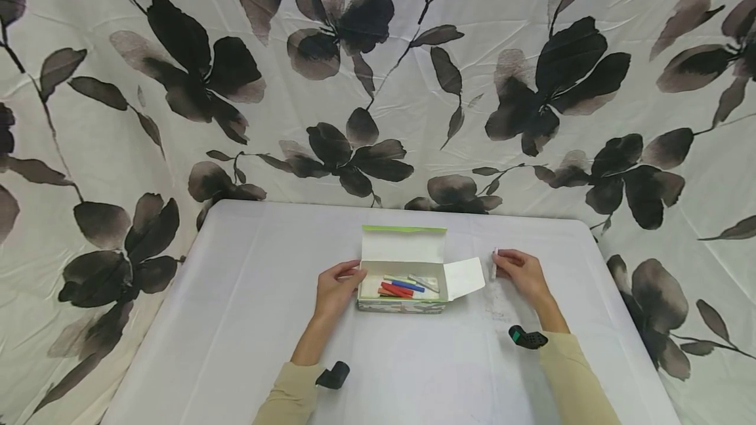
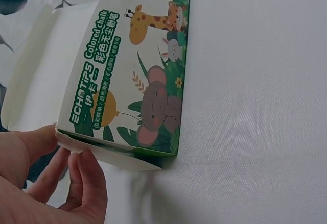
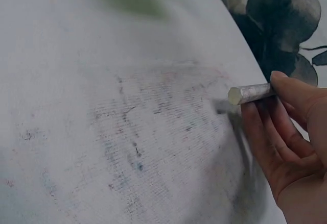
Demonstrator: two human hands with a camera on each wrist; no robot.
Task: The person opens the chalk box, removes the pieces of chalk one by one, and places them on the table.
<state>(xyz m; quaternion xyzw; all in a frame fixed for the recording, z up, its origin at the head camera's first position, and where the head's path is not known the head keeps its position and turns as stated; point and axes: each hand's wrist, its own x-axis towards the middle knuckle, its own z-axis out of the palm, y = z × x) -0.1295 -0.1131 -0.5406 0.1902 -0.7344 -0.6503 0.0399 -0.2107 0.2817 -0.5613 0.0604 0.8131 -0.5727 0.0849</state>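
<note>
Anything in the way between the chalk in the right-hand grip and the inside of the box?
Yes: the side flap sticks out from the right end of the box, between it and the pale chalk in the right-hand grip. Nothing else visible stands there; passing above the flap would likely work.

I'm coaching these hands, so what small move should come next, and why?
Probably carry the chalk stick over the open box: the right hand pinches it to the box's right, other sticks lie inside, the lid stands raised, and the left hand pinches an end flap.
</note>
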